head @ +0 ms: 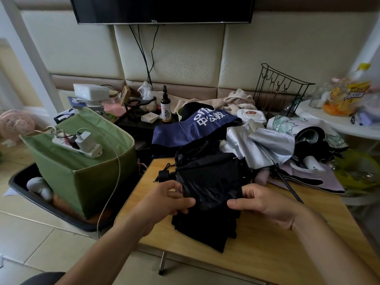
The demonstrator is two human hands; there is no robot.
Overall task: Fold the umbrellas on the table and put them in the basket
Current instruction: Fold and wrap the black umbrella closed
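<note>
Both hands pinch the black umbrella [207, 182] at the near middle of the table [267, 243]; the left hand [170, 200] nips a fold of its cloth between thumb and curled fingers on the left side; the right hand [265, 204] does the same on the right, thumb on top, fingers tucked under the cloth. The umbrella lies collapsed but loose, its canopy bunched and spilling toward the near edge; its black handle [163, 175] points left, just past the left hand, with a short strap hanging from it.

Behind it, touching or nearly so, lies a navy umbrella [191, 128] with white characters; to the right of that a silver umbrella [265, 145] lies half open, its thin black shaft [287, 184] running down toward the right hand; farther right a white printed umbrella [287, 122] with a dark inside rests against the heap.

Left of the table, on the floor, a green basket [90, 177] stands in a black tray [51, 206]; a white power strip [78, 147] with a plugged charger lies across its top, and a cord trails down its side; a pink fan [16, 124] stands farther left. Along the padded wall sit a dark spray bottle [166, 108], a wire rack [279, 89], and a television [162, 9] above.
</note>
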